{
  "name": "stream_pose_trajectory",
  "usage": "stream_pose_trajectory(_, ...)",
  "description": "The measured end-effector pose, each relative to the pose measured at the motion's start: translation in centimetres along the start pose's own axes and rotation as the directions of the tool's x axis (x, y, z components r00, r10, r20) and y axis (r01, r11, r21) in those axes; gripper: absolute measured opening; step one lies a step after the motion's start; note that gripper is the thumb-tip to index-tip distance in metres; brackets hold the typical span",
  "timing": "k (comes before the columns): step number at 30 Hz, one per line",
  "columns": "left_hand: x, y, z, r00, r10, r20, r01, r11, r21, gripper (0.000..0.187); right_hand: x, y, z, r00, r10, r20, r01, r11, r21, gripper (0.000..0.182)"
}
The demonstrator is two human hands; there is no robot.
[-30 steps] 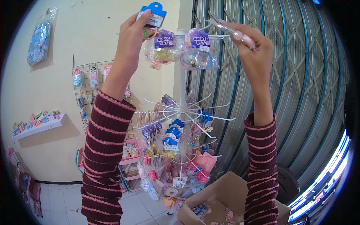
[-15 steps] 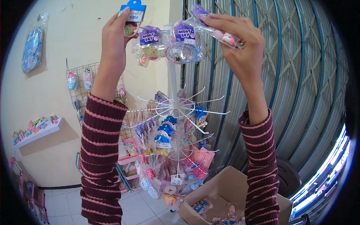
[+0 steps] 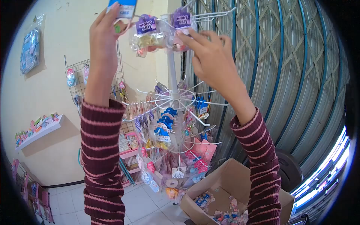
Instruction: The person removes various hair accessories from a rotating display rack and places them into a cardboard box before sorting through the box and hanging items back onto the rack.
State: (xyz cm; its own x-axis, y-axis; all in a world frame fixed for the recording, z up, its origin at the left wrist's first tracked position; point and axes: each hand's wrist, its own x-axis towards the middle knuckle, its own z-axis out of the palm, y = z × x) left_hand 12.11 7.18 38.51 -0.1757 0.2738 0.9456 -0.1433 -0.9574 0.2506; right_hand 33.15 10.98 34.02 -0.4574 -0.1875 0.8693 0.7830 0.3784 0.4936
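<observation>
Near the top left, my left hand [image 3: 104, 41] is closed on a hair tie pack with a blue card [image 3: 125, 8]; a green piece and a pale loop show below the card. My right hand [image 3: 213, 56] reaches to the top of the white display stand [image 3: 171, 69]. Its fingers are apart, with the fingertips against the clear bag of a purple "Night Sky" packet [image 3: 182, 18] hanging there. Left of it hangs another purple "Night Sky" packet [image 3: 146, 24] with pale yellow and pink contents.
Lower tiers of the stand carry several blue-card packs [image 3: 165, 123] and pink bagged accessories [image 3: 197, 163]. Bare white hooks [image 3: 217, 15] jut out at upper right. A cardboard box [image 3: 225, 180] with small packs stands below, beside the metal folding shutter [image 3: 285, 75]. A wall shelf [image 3: 39, 131] is at left.
The "Night Sky" packet from my right hand now hangs at the stand's top, in front of the blue-ring one. That hand moved left and down; my left hand shifted slightly left, still holding its pack.
</observation>
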Motion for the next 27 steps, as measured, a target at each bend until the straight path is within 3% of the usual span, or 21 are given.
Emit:
stream_pose_trajectory(2,-3.0,1.2,0.4,0.982,0.128,-0.137,-0.087,0.958,0.273,0.032,-2.2,-0.7,-1.3,0.996,0.043,0.081,-0.049,0.995,0.084,0.039)
stream_pose_trajectory(4,-6.7,2.2,-0.6,0.977,0.112,-0.180,-0.054,0.952,0.302,0.038,-4.8,-1.8,-3.3,0.975,0.105,0.196,-0.149,0.962,0.230,0.038)
stream_pose_trajectory(6,-12.0,3.1,-1.5,0.948,-0.011,-0.318,0.064,0.985,0.160,0.039,-7.4,-3.8,-5.6,0.948,0.143,0.285,-0.232,0.923,0.307,0.037)
stream_pose_trajectory(8,-17.3,2.5,-2.4,0.937,-0.081,-0.341,0.096,0.995,0.028,0.040,-10.1,-5.9,-7.0,0.927,0.157,0.340,-0.273,0.905,0.326,0.036)
stream_pose_trajectory(11,-23.7,1.2,-2.1,0.865,-0.321,-0.386,0.369,0.928,0.057,0.036,-13.4,-7.6,-6.7,0.914,0.169,0.368,-0.308,0.880,0.360,0.035)
stream_pose_trajectory(13,-25.3,-0.4,-0.9,0.881,-0.316,-0.351,0.350,0.936,0.036,0.033,-14.7,-7.6,-6.0,0.910,0.198,0.365,-0.324,0.887,0.328,0.037)
stream_pose_trajectory(15,-26.5,-0.7,-0.1,0.762,-0.503,-0.408,0.489,0.860,-0.147,0.031,-15.3,-6.9,-5.5,0.912,0.199,0.359,-0.326,0.883,0.339,0.041)
stream_pose_trajectory(18,-28.2,-0.7,0.3,0.720,-0.443,-0.534,0.449,0.884,-0.128,0.031,-15.7,-5.5,-5.1,0.890,0.294,0.349,-0.411,0.849,0.333,0.045)
stream_pose_trajectory(24,-30.6,-0.8,-1.2,0.662,-0.470,-0.583,0.522,0.848,-0.091,0.030,-18.1,-0.3,-2.0,0.833,0.359,0.420,-0.494,0.825,0.275,0.047)
stream_pose_trajectory(26,-30.7,-0.8,-1.4,0.669,-0.464,-0.580,0.526,0.848,-0.070,0.030,-19.4,1.7,-0.3,0.715,0.442,0.542,-0.697,0.518,0.496,0.045)
stream_pose_trajectory(27,-30.7,-0.7,-1.3,0.657,-0.468,-0.591,0.537,0.841,-0.069,0.030,-20.5,2.4,0.4,0.708,0.435,0.557,-0.703,0.510,0.496,0.045)
